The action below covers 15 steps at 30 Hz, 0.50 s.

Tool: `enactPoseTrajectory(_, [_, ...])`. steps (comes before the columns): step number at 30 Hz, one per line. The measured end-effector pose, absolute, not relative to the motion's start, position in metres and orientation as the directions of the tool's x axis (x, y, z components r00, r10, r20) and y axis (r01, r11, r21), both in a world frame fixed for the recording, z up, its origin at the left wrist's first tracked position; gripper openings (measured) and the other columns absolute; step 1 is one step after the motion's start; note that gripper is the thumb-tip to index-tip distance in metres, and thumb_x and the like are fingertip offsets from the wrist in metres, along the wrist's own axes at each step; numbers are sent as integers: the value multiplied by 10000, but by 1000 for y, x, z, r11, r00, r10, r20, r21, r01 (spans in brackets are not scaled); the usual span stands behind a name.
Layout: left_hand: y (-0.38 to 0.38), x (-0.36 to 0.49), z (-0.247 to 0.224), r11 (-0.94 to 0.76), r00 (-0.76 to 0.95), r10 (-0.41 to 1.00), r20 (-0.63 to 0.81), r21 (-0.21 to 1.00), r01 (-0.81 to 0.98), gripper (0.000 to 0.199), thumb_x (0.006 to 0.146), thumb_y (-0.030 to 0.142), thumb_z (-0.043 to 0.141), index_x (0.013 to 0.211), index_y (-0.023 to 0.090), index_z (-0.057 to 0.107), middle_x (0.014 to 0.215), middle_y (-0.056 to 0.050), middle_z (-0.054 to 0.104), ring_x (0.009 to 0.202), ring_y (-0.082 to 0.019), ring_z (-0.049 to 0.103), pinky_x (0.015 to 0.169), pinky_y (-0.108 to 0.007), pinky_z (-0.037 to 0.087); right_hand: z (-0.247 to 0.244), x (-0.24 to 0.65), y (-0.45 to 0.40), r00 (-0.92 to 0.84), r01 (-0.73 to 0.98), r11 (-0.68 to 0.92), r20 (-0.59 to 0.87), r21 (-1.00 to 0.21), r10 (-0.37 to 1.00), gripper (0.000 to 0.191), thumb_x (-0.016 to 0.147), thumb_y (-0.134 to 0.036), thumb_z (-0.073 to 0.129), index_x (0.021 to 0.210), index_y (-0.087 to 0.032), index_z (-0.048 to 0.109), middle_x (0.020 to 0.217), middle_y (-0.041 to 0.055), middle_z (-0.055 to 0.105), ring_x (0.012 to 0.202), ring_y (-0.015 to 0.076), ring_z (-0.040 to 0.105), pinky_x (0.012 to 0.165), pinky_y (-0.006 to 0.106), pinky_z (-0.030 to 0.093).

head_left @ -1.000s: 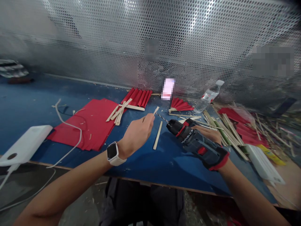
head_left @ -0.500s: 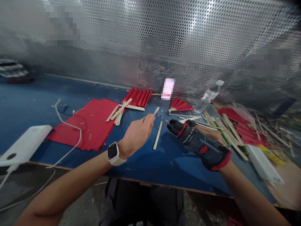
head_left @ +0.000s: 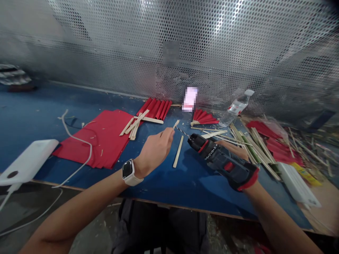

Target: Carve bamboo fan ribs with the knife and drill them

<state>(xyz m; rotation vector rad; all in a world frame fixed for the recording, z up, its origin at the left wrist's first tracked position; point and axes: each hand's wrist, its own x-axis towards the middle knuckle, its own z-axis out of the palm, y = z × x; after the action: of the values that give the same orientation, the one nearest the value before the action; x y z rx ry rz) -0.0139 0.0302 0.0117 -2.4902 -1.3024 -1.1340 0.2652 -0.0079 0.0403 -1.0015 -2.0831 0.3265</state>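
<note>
Pinched in my left hand (head_left: 156, 150) is a short pale wooden strip (head_left: 176, 124), its end sticking up past the fingertips. My right hand (head_left: 235, 150) is wrapped round a black and red power drill (head_left: 225, 164), which hides most of the fingers. The drill bit (head_left: 182, 132) points left, its tip at or very near the strip; contact is too small to tell. Below the bit, another wooden strip (head_left: 178, 151) lies on the blue table (head_left: 164, 183). Several strips (head_left: 136, 123) are piled on red sheets (head_left: 97, 141) to the left.
Pleated red pieces (head_left: 156, 109) and a red fan (head_left: 203, 117) lie at the back, near a lit phone (head_left: 190, 98) and a tilted bottle (head_left: 236, 107). Bamboo strips (head_left: 259, 148) and a white power strip (head_left: 298, 185) are at right. A white power bank (head_left: 29, 160) with cable is at left.
The drill and my right hand have shifted very slightly left. My left hand keeps its pinch on the strip, almost unmoved.
</note>
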Motion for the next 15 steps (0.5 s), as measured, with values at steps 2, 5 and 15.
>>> enactPoseTrajectory(2, [30, -14, 12, -615, 341, 669, 661, 234, 753, 330, 1161, 276, 288, 967, 199, 544, 713, -2, 619, 544, -136, 534, 529, -303, 308, 39, 266, -8, -406, 508, 672, 538, -539, 739, 250, 953, -454, 690, 887, -213, 702, 884, 83, 737, 787, 224, 733, 689, 314, 566])
enactPoseTrajectory(5, [30, -13, 12, -612, 339, 667, 663, 229, 757, 337, 1164, 281, 287, 960, 197, 542, 709, 0, 615, 536, -134, 522, 520, -300, 297, 37, 268, -7, -403, 494, 678, 548, -544, 733, 163, 962, -376, 685, 917, -219, 692, 901, 63, 729, 796, 203, 722, 695, 292, 548])
enactPoseTrajectory(15, [28, -14, 10, -585, 355, 701, 619, 214, 783, 350, 1171, 292, 258, 967, 204, 529, 717, -1, 628, 567, -139, 581, 533, -288, 318, 38, 263, -4, -415, 475, 753, 638, -456, 649, 180, 956, -251, 636, 791, -226, 569, 690, -30, 563, 548, 114, 538, 512, 225, 429])
